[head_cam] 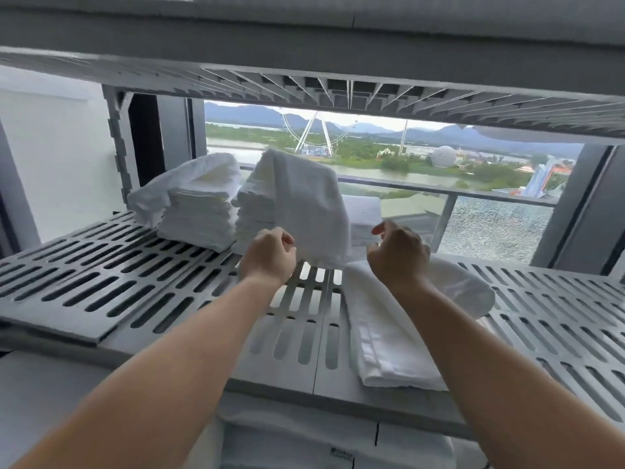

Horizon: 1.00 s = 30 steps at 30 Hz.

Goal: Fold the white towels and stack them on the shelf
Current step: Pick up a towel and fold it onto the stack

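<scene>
Judging by the shelf (101, 265), two stacks (199, 211) were already built. One towel (304, 201), pinched by the left hand (269, 253), was draped off the middle stack, hanging downward. Beside the loosely curled, empty right hand (397, 253), another towel (382, 333) lay lengthwise front-to-back, seemingly awaiting stacking.

Fingertips of left hand (269, 253) buried in hanging towel (306, 206), grip unseen. Right hand (399, 253) covering part of flat towel (385, 333); contact unclear. Middle stack (253, 211) half behind hanging towel. Small stack (363, 214) mostly hidden. Shelf (101, 282) cut at both sides. Label (341, 455) at bottom edge too blurred to read.
</scene>
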{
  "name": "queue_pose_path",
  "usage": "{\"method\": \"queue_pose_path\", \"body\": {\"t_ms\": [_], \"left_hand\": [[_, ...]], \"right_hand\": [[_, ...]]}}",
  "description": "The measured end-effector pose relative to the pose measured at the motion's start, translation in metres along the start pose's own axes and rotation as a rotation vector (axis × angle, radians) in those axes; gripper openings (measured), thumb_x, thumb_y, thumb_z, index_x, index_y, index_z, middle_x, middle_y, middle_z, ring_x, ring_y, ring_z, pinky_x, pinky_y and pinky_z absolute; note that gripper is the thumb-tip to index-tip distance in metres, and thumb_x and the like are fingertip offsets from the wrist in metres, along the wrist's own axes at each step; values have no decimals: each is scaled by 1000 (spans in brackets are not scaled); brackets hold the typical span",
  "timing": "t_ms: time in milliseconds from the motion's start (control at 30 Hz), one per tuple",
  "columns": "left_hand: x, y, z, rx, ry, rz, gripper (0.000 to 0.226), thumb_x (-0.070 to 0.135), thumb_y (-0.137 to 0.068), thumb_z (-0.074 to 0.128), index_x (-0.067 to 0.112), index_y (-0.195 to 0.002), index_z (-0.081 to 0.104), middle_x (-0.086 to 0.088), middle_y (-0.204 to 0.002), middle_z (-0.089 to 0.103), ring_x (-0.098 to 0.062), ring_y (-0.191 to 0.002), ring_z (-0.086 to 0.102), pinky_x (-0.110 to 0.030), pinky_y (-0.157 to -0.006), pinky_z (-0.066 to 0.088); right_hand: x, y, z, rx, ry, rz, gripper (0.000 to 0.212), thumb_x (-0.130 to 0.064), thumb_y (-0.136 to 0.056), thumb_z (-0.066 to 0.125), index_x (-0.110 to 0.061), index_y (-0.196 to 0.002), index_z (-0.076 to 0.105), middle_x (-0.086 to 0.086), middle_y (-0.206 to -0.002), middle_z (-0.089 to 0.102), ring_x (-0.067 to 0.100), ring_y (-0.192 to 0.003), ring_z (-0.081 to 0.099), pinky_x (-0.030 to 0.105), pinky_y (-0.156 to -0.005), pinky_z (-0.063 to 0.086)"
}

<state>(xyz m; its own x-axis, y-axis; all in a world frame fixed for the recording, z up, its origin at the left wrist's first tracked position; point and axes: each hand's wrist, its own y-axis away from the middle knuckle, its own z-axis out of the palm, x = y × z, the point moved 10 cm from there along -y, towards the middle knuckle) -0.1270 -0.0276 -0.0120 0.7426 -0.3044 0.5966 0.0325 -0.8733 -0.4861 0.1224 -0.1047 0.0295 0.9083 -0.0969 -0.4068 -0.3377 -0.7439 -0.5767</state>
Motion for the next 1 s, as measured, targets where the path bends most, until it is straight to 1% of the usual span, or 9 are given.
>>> {"method": "queue_pose_path", "body": {"t_ms": [133,233,333,433,533,600,700,833,1000], "left_hand": [[-26,-32,-19,116,-26,2,29,30,-91,68,19,-116,60,-4,-118,62,-23,-101,62,-35,-83,52],[-28,-58,-31,197,-93,23,26,36,-91,66,22,-113,62,-4,-122,57,-25,-107,59,-37,-83,52],[-21,-88,-36,243,-165,32,30,44,-92,63,21,-111,67,-5,-125,53,-27,-118,50,-42,-89,50],[-14,-123,-31,219,-120,16,39,47,-94,59,17,-116,71,-8,-135,51,-28,-128,45,-42,-103,43],[-7,-151,-16,112,-26,6,36,41,-92,62,15,-116,73,-11,-135,53,-30,-128,46,-38,-108,38],[0,-158,-12,94,0,50,34,35,-91,64,14,-115,72,-11,-134,54,-30,-127,48,-38,-109,39],[5,-155,-17,119,14,130,35,34,-92,61,12,-118,70,-7,-141,49,-28,-131,45,-41,-112,36],[10,-137,-38,180,41,271,32,28,-96,58,7,-118,66,-10,-148,40,-29,-135,42,-45,-112,38],[2,-101,-71,227,170,406,30,24,-100,51,3,-121,58,-14,-152,39,-31,-141,38,-45,-114,36]], "right_hand": [[-22,-45,49,-102,-183,41,41,-22,-88,53,-19,-129,58,14,-120,67,35,-115,59,41,-97,47],[-38,-86,75,-126,-281,57,46,-29,-95,52,-14,-138,49,20,-126,63,39,-121,55,45,-102,45],[-45,-123,101,-178,-343,122,50,-28,-99,47,-5,-143,41,25,-135,57,42,-128,49,46,-106,40],[-48,-146,118,-173,-354,147,46,-31,-97,49,-2,-134,52,25,-131,59,43,-124,51,44,-103,41],[-53,-154,121,-126,-370,94,38,-40,-92,57,-5,-101,67,22,-108,69,40,-107,61,41,-90,48],[-54,-154,118,-72,-355,53,27,-36,-88,63,-10,-82,65,19,-93,71,38,-94,64,37,-79,48],[-56,-148,110,-14,-328,32,18,-26,-86,63,-10,-83,71,18,-88,72,38,-90,65,34,-73,43],[-65,-126,90,71,-342,43,15,-22,-88,58,-14,-78,64,16,-83,71,38,-86,63,37,-73,47],[-89,-75,52,213,-333,63,17,-23,-90,56,-11,-97,66,11,-98,64,34,-98,59,34,-80,40]]}}
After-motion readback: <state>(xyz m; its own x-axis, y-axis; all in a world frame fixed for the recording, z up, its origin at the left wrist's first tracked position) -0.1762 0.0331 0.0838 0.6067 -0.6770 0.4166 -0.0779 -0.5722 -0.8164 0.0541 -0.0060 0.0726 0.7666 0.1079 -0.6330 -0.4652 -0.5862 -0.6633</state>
